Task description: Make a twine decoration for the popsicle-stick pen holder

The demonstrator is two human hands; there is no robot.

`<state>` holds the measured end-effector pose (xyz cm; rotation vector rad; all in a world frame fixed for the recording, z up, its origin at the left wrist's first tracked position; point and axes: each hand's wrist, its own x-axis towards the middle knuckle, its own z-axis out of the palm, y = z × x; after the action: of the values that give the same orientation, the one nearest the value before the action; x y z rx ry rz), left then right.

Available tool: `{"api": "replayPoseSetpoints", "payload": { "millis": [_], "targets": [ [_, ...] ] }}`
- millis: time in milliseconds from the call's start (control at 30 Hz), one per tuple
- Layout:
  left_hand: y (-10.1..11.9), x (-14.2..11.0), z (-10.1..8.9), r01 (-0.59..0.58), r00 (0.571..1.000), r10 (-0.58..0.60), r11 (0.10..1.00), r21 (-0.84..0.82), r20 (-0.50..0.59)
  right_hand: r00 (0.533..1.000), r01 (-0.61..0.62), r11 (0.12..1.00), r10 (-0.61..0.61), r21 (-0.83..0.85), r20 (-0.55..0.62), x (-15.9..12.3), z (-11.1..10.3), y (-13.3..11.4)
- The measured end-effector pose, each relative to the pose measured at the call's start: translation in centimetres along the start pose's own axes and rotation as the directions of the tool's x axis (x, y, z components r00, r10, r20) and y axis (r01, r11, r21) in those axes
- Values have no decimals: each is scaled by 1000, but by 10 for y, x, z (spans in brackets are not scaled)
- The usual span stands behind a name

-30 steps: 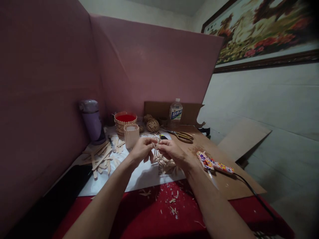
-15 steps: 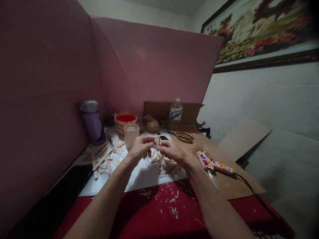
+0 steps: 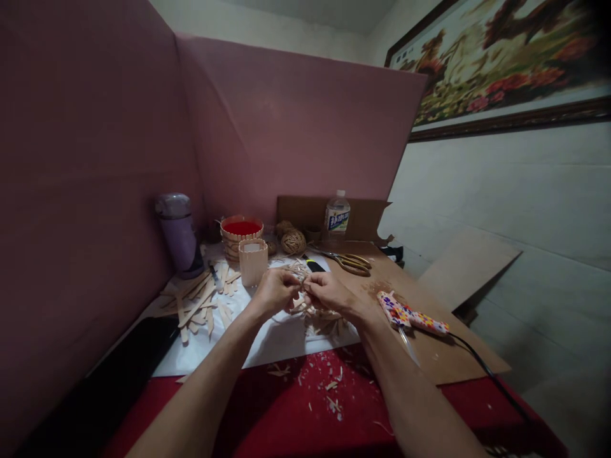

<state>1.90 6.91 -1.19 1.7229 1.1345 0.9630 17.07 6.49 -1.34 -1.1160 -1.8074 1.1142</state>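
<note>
My left hand (image 3: 279,292) and my right hand (image 3: 329,292) meet fingertip to fingertip above the table. Both are closed in a pinch on a thin piece of twine (image 3: 302,280), which the fingers mostly hide. Just beyond the left hand stands a small cup of upright craft sticks (image 3: 253,264). Behind it is a larger stick-sided pot (image 3: 236,236) with a red inside. Under and beyond the hands lies a heap of cut stick pieces (image 3: 324,321). A black and yellow utility knife (image 3: 314,264) lies just past the fingertips.
Loose craft sticks (image 3: 195,305) spread at left beside a purple flask (image 3: 179,235). Farther back are a ball of twine (image 3: 293,242), scissors (image 3: 353,263) and a plastic bottle (image 3: 337,216). A flowered glue gun (image 3: 410,315) with a black cord rests on cardboard (image 3: 458,356) at right.
My hands have come closer together and slightly down. The twine loop that showed between them is now mostly covered by the fingers.
</note>
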Motion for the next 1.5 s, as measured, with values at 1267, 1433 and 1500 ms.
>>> {"api": "replayPoseSetpoints", "payload": {
  "millis": [1267, 1433, 1500],
  "targets": [
    [10, -2, -10, 128, 963, -249, 756, -642, -101, 573, -277, 754, -367, -595, -733, -8, -29, -7],
    [11, -5, -3, 152, 986, -166, 771, -619, 36, 846, 243, 942, -323, -232, -424, 2, 3, -11],
    [11, -6, 0, 141, 989, -135, 781, -608, 55, 940, 224, 974, -206, 37, -271, 4, 14, -8]
  ]
}}
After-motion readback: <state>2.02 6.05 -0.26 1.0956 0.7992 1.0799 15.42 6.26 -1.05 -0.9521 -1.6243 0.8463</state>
